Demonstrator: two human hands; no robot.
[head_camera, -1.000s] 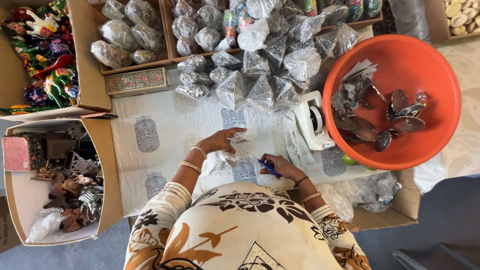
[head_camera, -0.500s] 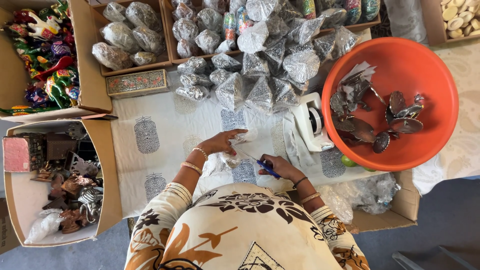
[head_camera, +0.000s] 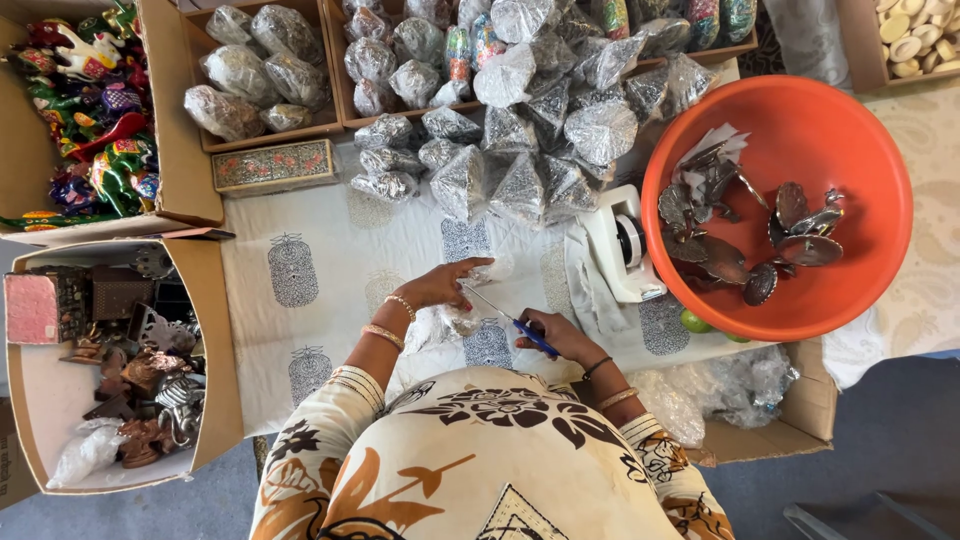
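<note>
My left hand (head_camera: 445, 284) presses down on a clear plastic wrap bundle (head_camera: 447, 320) lying on the white printed cloth (head_camera: 320, 250). In my right hand (head_camera: 556, 333) I hold blue-handled scissors (head_camera: 520, 328), whose thin blades point up-left toward my left fingertips. The blades lie across the plastic between both hands. What is inside the plastic is hidden.
A white tape dispenser (head_camera: 620, 245) stands right of my hands, beside an orange basin (head_camera: 860, 150) of metal figures. Plastic-wrapped pieces (head_camera: 520, 160) are heaped behind. Cardboard boxes hold painted toys (head_camera: 90, 110) and metal trinkets (head_camera: 140, 380) at left. Loose plastic (head_camera: 740, 385) lies at right.
My hands stay in nearly the same place. The scissors have shifted slightly toward my left fingers over the plastic.
</note>
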